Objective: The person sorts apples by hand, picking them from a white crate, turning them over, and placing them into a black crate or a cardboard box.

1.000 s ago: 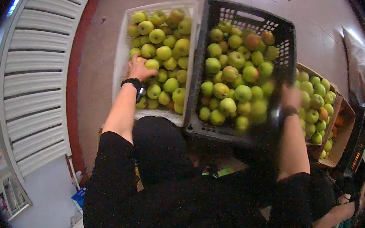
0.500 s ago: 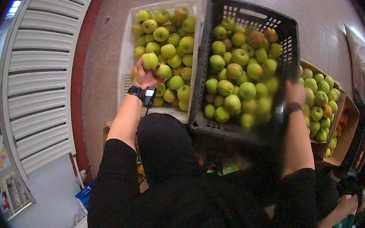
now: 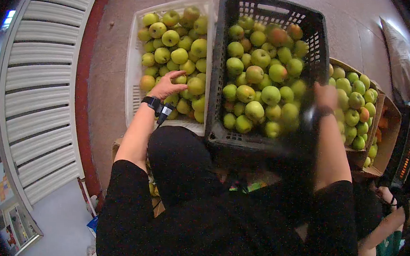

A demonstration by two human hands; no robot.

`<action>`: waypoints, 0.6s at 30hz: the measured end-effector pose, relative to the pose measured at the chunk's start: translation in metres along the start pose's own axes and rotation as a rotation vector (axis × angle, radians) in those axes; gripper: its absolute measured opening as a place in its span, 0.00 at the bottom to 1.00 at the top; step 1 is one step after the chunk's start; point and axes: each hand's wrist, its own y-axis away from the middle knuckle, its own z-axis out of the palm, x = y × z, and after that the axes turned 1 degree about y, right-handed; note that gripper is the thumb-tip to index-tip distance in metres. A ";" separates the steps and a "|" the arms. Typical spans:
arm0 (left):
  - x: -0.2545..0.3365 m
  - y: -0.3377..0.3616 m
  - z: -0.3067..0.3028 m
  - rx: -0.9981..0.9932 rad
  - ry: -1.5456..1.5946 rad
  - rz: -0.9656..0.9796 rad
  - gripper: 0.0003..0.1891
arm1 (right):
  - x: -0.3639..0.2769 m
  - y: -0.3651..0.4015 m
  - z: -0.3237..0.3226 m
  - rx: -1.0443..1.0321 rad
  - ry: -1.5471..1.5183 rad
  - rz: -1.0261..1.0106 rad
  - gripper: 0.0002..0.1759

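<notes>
My left hand is over the lower part of a white plastic crate, its fingers spread and nothing held. Beside its fingertips lies a green apple, one of many yellow-green apples in that crate. To the right stands a black plastic crate, also full of apples, some with a red blush. My right hand is at the right rim of the black crate, blurred by motion. Whether its fingers grip the rim or anything else is not clear. The apples near it are smeared too.
Farther right is a cardboard box with more green apples. A plastic-wrapped bundle lies beyond it. Another person's arm shows at the lower right. A white slatted panel runs along the left.
My left hand has let go of the apples it held and now has spread fingers over the white crate. The view has shifted slightly; my right hand stays by the black crate's right rim.
</notes>
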 end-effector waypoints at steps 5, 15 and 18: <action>0.040 0.019 -0.027 -0.070 0.852 -0.185 0.32 | -0.001 -0.001 0.001 0.002 -0.024 0.011 0.27; 0.115 0.018 -0.041 -0.360 1.328 -0.191 0.28 | 0.001 0.000 0.000 -0.046 -0.134 0.062 0.24; 0.134 0.002 -0.040 -0.400 1.275 -0.220 0.32 | -0.005 0.010 -0.008 -0.001 -0.184 0.117 0.22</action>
